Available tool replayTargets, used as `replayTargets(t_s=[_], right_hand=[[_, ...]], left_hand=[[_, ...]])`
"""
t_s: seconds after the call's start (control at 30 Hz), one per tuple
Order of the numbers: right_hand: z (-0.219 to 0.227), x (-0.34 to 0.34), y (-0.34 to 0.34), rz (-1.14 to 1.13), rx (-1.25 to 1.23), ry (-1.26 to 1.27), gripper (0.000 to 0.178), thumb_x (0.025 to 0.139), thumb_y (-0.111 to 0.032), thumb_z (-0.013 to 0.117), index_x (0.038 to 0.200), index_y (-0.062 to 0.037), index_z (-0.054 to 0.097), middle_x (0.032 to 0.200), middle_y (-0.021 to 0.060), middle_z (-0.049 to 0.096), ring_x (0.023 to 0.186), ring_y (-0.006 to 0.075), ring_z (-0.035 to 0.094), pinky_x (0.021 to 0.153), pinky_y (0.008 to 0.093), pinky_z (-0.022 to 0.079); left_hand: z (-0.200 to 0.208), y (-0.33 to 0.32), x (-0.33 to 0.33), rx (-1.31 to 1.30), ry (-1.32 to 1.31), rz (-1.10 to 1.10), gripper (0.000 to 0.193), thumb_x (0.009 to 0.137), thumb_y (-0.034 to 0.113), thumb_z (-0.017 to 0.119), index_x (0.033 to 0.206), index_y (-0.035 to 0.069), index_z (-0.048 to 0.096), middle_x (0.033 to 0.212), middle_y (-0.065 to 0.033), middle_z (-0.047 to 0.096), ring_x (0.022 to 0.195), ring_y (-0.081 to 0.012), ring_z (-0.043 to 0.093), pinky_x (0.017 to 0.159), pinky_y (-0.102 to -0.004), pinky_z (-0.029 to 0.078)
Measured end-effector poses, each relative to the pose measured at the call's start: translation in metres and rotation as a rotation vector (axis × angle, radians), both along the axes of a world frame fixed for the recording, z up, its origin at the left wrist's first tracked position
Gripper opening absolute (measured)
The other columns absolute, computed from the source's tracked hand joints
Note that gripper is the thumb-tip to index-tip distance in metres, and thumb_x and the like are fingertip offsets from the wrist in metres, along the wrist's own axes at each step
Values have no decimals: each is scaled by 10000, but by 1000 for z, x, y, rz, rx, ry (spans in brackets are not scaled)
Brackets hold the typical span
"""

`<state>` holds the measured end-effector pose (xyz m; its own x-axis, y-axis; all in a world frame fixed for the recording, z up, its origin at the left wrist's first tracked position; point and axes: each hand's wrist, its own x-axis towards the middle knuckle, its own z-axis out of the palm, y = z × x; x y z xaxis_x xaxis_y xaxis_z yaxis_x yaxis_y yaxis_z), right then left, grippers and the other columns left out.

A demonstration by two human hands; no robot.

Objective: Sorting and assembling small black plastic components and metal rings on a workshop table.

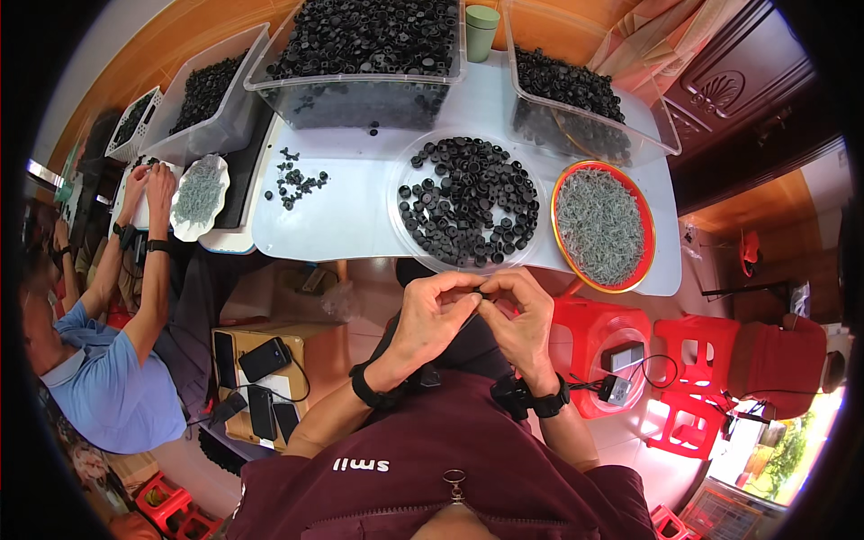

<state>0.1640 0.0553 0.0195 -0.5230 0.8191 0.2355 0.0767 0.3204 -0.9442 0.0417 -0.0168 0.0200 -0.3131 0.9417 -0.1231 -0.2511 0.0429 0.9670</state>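
Note:
Just past the table's near edge, my left hand point(430, 317) and my right hand point(522, 322) meet with thumbs and forefingers pinched. Between the fingertips is a small black plastic part point(482, 292), mostly hidden by the fingers. Right beyond my hands stands a round clear tray point(396, 216) holding many black round plastic caps point(463, 202). To its right is a red bowl with a yellow rim point(650, 229), full of thin grey screws point(598, 225). A few loose black parts point(295, 185) lie left of the tray on the white table point(351, 162).
Clear bins of black parts point(360, 94) point(576, 126) line the table's back beside a green cup point(481, 31). On the left, a person in blue point(112, 387) works near a white dish of screws point(180, 225). Phones point(265, 358) lie on a carton; red stools point(688, 360) stand right.

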Motion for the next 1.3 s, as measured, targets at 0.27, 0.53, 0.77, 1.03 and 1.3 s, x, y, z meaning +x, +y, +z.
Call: replayTargets(t_s=[0.27,0.53,0.77,1.03,1.3], right_hand=[[3,0,-2,-22,47,2,197,684,73,652,858,12,581,835,89,592,724,164,614,648,269,511],[12,-2,0,-11,106,-12,199,691,75,651,866,12,582,847,89,590,733,158,613,641,259,514],[11,-8,16,13,-32,8,203,705,57,654,895,8,603,856,75,583,719,138,595,626,241,510],[99,-22,149,-253,166,246,233,759,-72,657,984,-20,630,789,58,648,678,83,575,620,219,446],[25,-24,104,-94,241,-242,130,735,-37,669,864,-18,663,776,56,618,649,125,585,581,240,447]], left_hand=[[6,2,-1,44,-145,10,179,822,-48,575,996,-67,612,916,-97,642,831,-101,609,748,-208,499],[4,3,1,55,-166,43,175,820,-45,578,991,-62,610,900,-86,640,811,-91,610,726,-195,503],[11,9,-15,45,-188,13,302,831,13,584,1127,-26,543,1045,-121,600,867,-162,624,773,-267,521],[8,-7,-46,-11,-135,156,299,854,85,573,1136,-7,544,1105,-123,582,830,-162,621,744,-263,512],[-12,-11,-51,-64,-201,155,206,862,78,565,1040,-17,602,989,-96,630,782,-130,622,712,-239,509]])
